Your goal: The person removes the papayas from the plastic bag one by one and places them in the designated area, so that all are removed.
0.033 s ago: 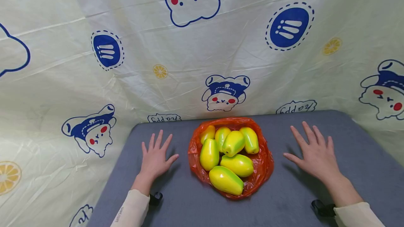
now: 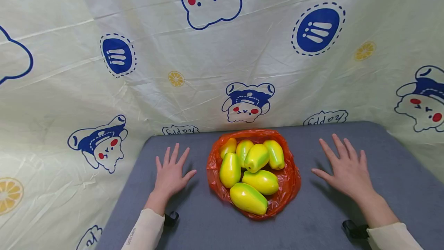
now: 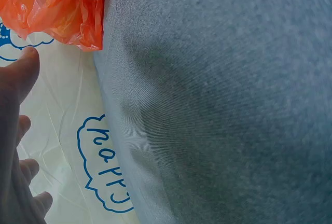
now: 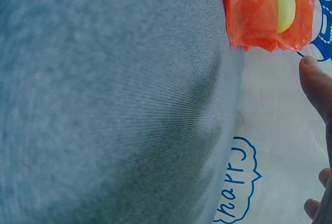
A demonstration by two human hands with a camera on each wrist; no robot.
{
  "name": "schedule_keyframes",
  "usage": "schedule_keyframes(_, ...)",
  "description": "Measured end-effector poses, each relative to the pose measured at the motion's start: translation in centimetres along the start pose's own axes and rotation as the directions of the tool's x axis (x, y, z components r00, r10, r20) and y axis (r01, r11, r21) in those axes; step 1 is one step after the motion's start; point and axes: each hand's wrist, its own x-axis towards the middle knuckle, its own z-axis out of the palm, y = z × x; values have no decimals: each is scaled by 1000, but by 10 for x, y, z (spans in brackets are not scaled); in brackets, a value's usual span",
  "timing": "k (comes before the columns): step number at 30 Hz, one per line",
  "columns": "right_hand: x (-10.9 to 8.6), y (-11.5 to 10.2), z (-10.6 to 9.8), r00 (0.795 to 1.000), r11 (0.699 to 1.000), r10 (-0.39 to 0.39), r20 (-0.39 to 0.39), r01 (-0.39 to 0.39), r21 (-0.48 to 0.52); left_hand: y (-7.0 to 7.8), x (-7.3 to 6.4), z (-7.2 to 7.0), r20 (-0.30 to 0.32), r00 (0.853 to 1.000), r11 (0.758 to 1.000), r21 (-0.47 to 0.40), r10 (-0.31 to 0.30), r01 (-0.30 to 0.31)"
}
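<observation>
A red plastic bag stands on the table with its mouth spread wide and its rim rolled outward. Several smooth yellow-green fruits that look like papayas lie inside, one on top of the others. To the bag's left, my left hand hovers palm down with fingers spread, holding nothing. On the other side, my right hand is held the same way, thumb toward the bag. Both hands are apart from the bag and cast shadows on the cloth. Each wrist view shows the bag's side beyond the thumb.
A grey-blue cloth covers the table, whose far edge runs just behind the bag. Behind it hangs a pale plastic sheet printed with cartoon figures and orange slices. Black bands are worn at both wrists below light sleeves.
</observation>
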Motion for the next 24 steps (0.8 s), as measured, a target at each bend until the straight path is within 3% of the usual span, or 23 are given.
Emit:
schedule_keyframes(17,0,-13,-6,996,995,-80,-47,82,50,5,-5,2,-39,999,1000,-23,3,-4)
schedule_keyframes(21,3,-24,-11,991,989,-123,-58,127,75,9,-3,3,-54,998,996,-87,-14,9)
schedule_keyframes(24,6,-34,-16,988,981,-146,-47,150,121,16,1,5,-60,996,974,-218,-71,56)
